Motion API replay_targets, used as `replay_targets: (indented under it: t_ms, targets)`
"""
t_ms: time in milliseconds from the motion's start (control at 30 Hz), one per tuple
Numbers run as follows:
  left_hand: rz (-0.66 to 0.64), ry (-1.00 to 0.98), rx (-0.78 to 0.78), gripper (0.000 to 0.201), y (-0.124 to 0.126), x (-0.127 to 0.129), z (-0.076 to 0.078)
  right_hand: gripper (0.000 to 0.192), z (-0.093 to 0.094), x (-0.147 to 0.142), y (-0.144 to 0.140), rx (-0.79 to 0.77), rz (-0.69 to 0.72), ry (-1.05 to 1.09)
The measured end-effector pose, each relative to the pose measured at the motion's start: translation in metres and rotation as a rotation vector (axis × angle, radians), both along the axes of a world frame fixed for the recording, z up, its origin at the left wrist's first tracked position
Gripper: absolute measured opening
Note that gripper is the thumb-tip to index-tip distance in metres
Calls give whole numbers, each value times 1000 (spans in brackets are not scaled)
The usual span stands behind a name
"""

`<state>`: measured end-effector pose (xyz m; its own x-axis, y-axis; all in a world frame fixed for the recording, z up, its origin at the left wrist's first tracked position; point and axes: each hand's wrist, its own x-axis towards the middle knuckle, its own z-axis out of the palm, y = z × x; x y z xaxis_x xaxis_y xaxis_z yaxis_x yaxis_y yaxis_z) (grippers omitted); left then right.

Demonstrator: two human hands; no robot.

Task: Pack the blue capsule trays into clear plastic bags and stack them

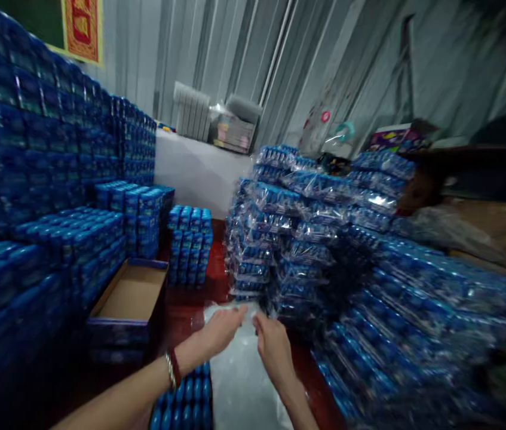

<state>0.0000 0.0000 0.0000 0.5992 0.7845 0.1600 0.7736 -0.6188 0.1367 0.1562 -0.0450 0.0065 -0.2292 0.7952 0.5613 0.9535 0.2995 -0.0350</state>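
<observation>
Both my hands reach forward low in the picture. My left hand (217, 334), with a bracelet on its wrist, and my right hand (270, 345) each pinch the top edge of a clear plastic bag (239, 376) that hangs down between them over the red floor. Just behind the bag rises a heap of blue packs wrapped in clear plastic (306, 233). Below my left forearm lies a block of blue packs (185, 400).
A tall wall of stacked blue boxes (33, 179) fills the left side. An open cardboard box (129, 295) stands on the floor at its foot. A small blue stack (190, 245) sits further back. A white table (199, 167) with bundles stands at the corrugated wall.
</observation>
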Motion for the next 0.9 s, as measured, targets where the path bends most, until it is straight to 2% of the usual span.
replay_targets:
  t_ms: [100, 167, 233, 367, 433, 500, 567, 633, 733, 800, 900]
  targets:
    - [113, 42, 22, 40, -9, -28, 25, 26, -1, -20, 1, -55, -2, -7]
    - [150, 64, 35, 29, -10, -48, 37, 25, 0, -32, 3, -88, -1, -28]
    - [186, 79, 28, 21, -10, -67, 44, 29, 4, -41, 5, -105, 13, -53]
    - [283, 97, 36, 24, -12, -101, 59, 33, 23, -57, 13, -101, 110, -99]
    - [333, 86, 91, 25, -18, -114, 67, 26, 33, -64, 18, -115, 106, -120]
    - [408, 39, 206, 22, -30, -123, 66, 20, 35, -70, 22, -104, 40, -78]
    - [500, -32, 313, 22, -49, -127, 49, 20, 23, -74, 26, -97, -17, 46]
    - [564, -100, 304, 23, -72, -128, 16, 19, -4, -75, 27, -182, -33, 213]
    - [599, -227, 85, 14, -100, -129, -50, 20, -59, -76, 22, -399, -30, 395]
    - [679, -416, -64, 10, -107, -131, -89, 23, -91, -79, 15, -478, -12, 449]
    - [773, -686, -207, 9, -98, -132, -129, 28, -118, -89, 7, -531, 51, 499]
